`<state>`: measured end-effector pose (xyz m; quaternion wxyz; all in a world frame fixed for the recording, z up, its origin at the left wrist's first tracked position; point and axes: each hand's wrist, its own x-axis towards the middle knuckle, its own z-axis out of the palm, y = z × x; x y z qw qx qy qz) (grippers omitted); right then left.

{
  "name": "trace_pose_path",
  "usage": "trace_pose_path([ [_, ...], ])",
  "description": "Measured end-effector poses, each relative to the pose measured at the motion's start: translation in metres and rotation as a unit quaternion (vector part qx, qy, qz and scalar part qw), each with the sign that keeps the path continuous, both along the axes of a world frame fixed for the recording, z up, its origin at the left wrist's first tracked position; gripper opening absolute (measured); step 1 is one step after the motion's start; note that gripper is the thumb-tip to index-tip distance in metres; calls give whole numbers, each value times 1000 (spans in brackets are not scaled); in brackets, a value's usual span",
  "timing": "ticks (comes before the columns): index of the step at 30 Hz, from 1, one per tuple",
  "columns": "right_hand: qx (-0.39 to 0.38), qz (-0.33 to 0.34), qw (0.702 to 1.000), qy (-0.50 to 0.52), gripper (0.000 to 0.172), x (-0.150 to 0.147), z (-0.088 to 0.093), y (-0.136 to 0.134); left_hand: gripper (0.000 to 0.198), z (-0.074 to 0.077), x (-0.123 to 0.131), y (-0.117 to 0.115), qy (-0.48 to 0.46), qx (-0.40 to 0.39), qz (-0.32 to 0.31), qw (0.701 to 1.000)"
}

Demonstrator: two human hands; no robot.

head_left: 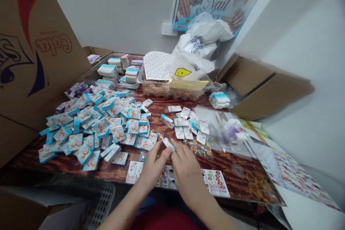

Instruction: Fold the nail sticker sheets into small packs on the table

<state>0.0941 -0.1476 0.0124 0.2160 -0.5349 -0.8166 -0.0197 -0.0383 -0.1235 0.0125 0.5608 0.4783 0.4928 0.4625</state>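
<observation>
A small white-and-blue carton is held between the fingertips of both hands, above the front middle of the table. My left hand pinches it from the left, and my right hand closes on it from the right. Fingers cover part of the carton, so I cannot tell whether its flap is open. Under the hands lie printed sticker sheets, partly hidden. Just beyond the right hand are small clear packets of colourful pieces and a loose group of small cartons.
A large heap of small cartons covers the table's left side. Behind stand a clear tub of colourful pieces and a tray of bundled flat cartons. Rubber bands lie front right. Cardboard boxes flank the table.
</observation>
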Motion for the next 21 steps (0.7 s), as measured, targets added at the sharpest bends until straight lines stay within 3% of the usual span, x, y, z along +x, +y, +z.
trace_pose_path([
  [3,-20,19,999,26,36,0,-4,-13,37,-3,11,1,-94,-24,-21,995],
  [6,-116,62,984,123,20,14,8,-17,37,-7,12,0,-178,-103,-10,979],
  [8,-212,76,951,212,10,31,20,-15,37,-7,9,-1,-222,-159,-6,962],
  [10,-284,41,904,317,12,47,29,-8,42,-5,5,-1,-253,-205,-21,945],
  [13,-300,-36,834,462,21,62,31,7,49,-3,3,-4,-252,-235,-66,936],
  [15,-283,-70,808,512,24,62,28,17,47,-4,3,-8,-206,-207,-92,952],
  [17,-284,-72,806,514,23,57,25,24,44,-7,2,-11,-141,-164,-118,969],
  [21,-333,-9,837,434,21,54,26,32,39,-10,-10,-15,-50,-136,-164,976],
])
